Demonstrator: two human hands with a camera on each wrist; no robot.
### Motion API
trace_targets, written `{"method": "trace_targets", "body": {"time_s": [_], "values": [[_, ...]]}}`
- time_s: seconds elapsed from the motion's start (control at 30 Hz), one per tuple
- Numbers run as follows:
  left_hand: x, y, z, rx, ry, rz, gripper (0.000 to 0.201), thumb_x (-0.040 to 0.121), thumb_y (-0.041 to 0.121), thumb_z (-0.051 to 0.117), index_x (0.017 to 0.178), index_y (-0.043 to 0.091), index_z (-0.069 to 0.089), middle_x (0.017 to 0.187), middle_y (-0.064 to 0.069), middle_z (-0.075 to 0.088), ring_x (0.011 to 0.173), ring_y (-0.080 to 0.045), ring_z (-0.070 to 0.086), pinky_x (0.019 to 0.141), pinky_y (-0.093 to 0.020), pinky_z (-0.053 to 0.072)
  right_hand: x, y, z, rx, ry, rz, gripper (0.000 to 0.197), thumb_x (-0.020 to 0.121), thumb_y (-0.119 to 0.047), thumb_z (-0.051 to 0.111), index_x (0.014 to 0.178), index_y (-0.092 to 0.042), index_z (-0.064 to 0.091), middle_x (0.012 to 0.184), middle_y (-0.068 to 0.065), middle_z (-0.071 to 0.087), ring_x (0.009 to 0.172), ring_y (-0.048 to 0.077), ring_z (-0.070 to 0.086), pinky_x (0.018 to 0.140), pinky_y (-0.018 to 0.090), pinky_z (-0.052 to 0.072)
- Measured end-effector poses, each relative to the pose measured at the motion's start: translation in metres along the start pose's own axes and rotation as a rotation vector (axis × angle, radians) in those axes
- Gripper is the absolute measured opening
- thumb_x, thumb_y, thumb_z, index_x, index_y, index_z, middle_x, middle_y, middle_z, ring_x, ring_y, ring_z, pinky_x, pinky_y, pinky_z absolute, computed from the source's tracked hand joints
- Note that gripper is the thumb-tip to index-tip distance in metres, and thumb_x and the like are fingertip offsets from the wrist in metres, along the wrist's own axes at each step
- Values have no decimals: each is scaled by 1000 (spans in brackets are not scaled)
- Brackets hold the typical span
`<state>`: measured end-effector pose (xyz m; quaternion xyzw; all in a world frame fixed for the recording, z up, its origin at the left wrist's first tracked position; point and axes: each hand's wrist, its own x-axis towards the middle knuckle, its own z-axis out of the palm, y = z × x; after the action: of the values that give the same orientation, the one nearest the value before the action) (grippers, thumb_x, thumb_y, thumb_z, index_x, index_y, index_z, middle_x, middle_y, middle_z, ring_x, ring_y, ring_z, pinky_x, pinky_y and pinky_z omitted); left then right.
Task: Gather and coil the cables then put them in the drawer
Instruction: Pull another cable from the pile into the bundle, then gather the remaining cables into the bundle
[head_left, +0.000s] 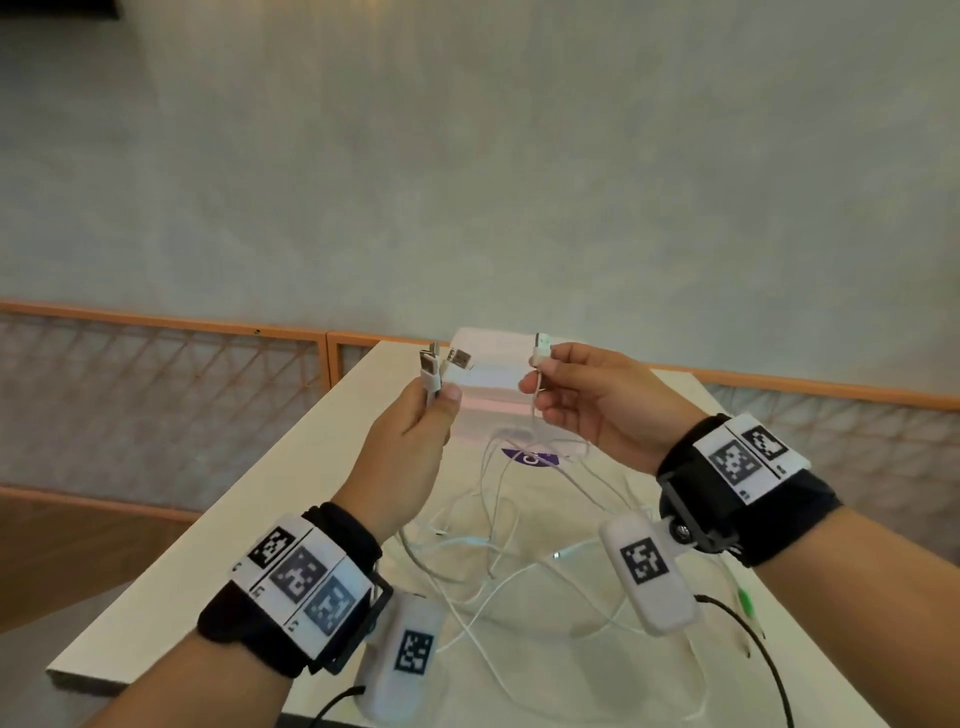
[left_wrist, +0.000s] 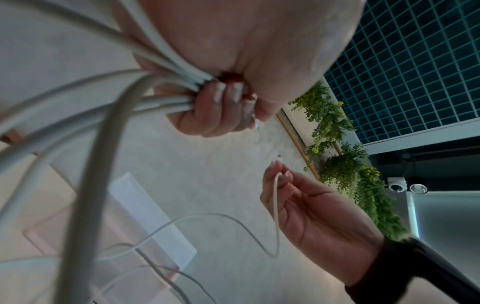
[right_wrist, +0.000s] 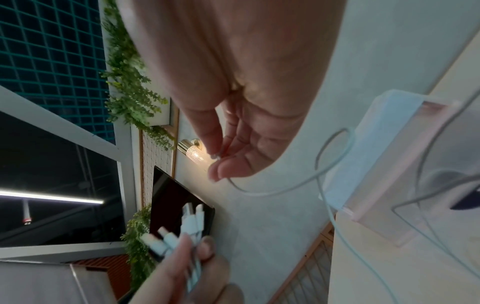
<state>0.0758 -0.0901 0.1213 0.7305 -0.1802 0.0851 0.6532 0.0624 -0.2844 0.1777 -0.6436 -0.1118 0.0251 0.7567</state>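
Several white cable ends (head_left: 434, 366) are sticking up out of the left hand (head_left: 410, 447), whose grip is closing tightly round the bunch, fingers and thumb curled about the cords just below the plugs. The right hand (head_left: 597, 400) is holding a single white cable (head_left: 540, 358) up beside it, the plug pinched between thumb and fingertips while the other fingers are lying loosely curved. The rest of the cables (head_left: 493, 561) are trailing down from both hands and lying in a loose tangle on the pale desk (head_left: 249, 525). A white drawer box (head_left: 488, 379) is standing at the far end of the desk behind the hands; whether anything is lying inside it cannot be told. The head view is showing both hands raised above the desk, well apart from each other, with the tangle below. The left wrist view is showing what that one hides: the thick bundle of cords (left_wrist: 161, 96) passing through the closed fingers (left_wrist: 215, 107) of the left hand, and the right hand (left_wrist: 306, 209) from below with its thin cord (left_wrist: 276, 205) hanging in a curve. The right wrist view is showing the pinching fingertips (right_wrist: 221, 164) close up, the bunched plugs (right_wrist: 179, 230) from the side, and the drawer box (right_wrist: 384, 164) with a pinkish front.
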Motion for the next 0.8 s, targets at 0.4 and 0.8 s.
{"method": "trace_targets", "body": {"time_s": [0.4,0.8], "values": [[-1,18,46,53,-92,38,32,100,41,29,88,26,55,66,10,46,57,-4,42,54,-23,31,-25,6,5,-111,53,-41,9,91,-6,55,85,-11,60,76,4,64,67,12,63,63,18,53],[-2,17,51,40,-150,53,26,99,35,38,82,23,53,64,6,45,54,-9,38,53,-25,29,-29,26,2,-635,268,-315,24,82,-26,69,87,-19,46,81,3,60,65,17,58,58,29,49]]}}
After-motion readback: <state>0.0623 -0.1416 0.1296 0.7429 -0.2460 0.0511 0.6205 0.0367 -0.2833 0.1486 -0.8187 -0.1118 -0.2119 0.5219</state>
